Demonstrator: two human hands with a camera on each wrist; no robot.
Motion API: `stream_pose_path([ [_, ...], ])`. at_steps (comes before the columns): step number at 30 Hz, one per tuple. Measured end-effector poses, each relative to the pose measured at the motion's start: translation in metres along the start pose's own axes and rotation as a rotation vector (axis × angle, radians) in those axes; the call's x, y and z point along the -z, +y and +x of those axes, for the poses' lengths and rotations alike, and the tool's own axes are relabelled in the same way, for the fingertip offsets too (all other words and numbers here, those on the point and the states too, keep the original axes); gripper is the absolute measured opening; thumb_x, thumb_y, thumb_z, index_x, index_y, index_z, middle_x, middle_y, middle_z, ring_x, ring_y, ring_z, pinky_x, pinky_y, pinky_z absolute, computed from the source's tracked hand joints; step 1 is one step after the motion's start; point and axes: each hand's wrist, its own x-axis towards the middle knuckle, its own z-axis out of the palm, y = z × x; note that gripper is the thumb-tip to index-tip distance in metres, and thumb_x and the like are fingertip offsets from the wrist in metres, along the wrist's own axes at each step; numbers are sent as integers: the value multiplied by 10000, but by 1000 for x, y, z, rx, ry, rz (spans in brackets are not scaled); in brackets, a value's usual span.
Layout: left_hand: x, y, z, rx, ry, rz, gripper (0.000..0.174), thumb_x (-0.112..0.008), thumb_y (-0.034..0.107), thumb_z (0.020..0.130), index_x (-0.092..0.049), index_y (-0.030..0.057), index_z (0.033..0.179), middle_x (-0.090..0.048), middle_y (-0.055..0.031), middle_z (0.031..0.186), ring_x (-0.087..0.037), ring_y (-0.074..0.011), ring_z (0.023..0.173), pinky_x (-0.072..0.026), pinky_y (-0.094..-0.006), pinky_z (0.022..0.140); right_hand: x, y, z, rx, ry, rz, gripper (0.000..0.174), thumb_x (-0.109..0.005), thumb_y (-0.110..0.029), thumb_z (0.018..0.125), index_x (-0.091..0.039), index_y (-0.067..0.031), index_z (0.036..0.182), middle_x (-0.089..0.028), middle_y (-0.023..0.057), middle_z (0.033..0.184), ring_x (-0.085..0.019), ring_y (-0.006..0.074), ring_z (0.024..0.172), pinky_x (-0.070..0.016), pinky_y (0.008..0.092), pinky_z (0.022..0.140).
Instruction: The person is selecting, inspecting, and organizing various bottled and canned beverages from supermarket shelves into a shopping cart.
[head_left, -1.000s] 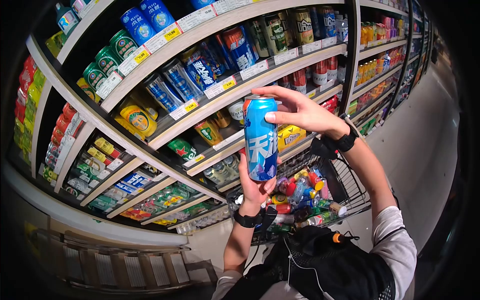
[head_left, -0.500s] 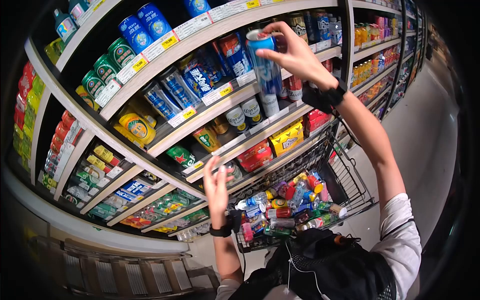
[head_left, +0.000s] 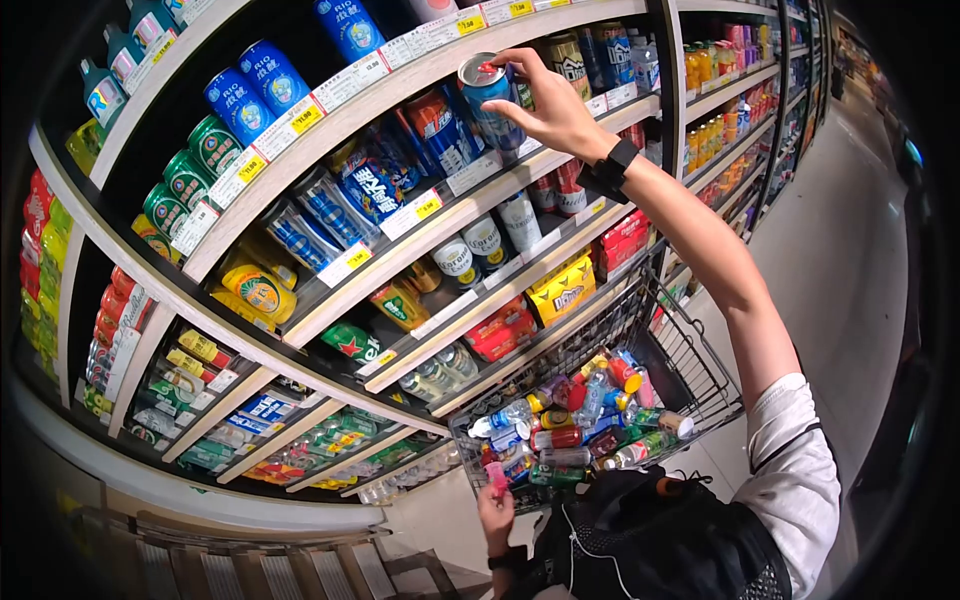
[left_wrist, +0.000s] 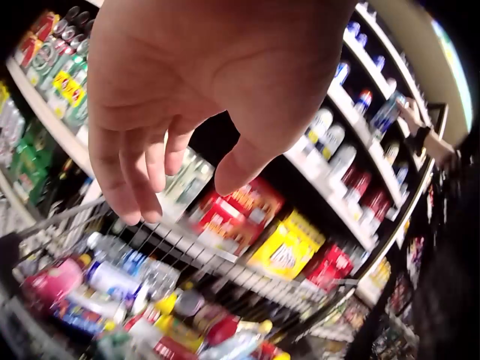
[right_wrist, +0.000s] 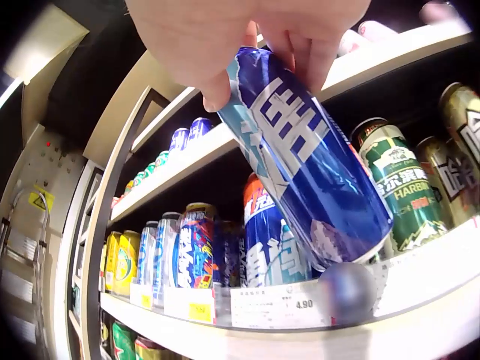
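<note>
My right hand [head_left: 555, 105] pinches a blue can [head_left: 488, 95] near its top, at the front of a middle shelf. In the right wrist view the blue can [right_wrist: 300, 157] leans tilted above the shelf edge, between a similar blue can [right_wrist: 268, 232] and a green Harbin can [right_wrist: 401, 180]; the fingers and thumb of the right hand [right_wrist: 255, 45] are round its top. My left hand [head_left: 497, 515] is low beside the cart's near left corner. In the left wrist view the left hand [left_wrist: 195, 97] hangs with relaxed fingers above the cart, holding nothing.
A wire cart [head_left: 700, 385] filled with bottles and cans [head_left: 565, 435] stands below the shelves. Shelf edges with price labels [head_left: 430, 205] run across the front. Yellow [head_left: 563, 290] and red packs [head_left: 500, 330] sit on a lower shelf. An aisle floor [head_left: 790, 250] stretches away on the right.
The left hand has let go of the blue can and dropped down to the cart. The right hand has carried the can up and left to the shelf.
</note>
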Motion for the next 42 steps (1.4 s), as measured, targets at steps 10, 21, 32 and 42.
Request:
stream_pose_path([
  [10,-12,-114,-71,332,-217,294,582,-698,320,824,-503,-33,1244,-632,-193,1116,-651,-260,959,-526,-345,812,-26,18,-8,-3,-76,39,581,-724,-158,838,-362,-26,1273,-582,177,1147,-595,316,1110,-477,379,932],
  [21,-12,-151,-112,524,-67,214,382,-618,246,771,-669,10,1067,-679,-197,1022,-654,-307,965,-501,-374,871,-32,23,-15,-18,-135,7,482,-671,-241,865,-471,-56,1261,-566,159,1215,-540,347,1125,-439,398,938],
  [32,-4,-189,-118,659,-162,-20,366,-549,163,834,-625,-41,1127,-692,-147,938,-649,-197,729,-519,-301,624,-51,41,4,26,-131,-494,389,-623,-341,891,-545,-108,1193,-547,135,1128,-488,319,1079,-399,410,869],
  [42,-4,-172,-143,710,-58,2,285,-562,160,871,-646,9,1098,-625,-79,774,-598,-159,641,-510,-288,535,-74,45,15,-176,-151,-620,388,-618,-346,891,-583,19,1018,-620,201,822,-630,358,809,-507,433,697],
])
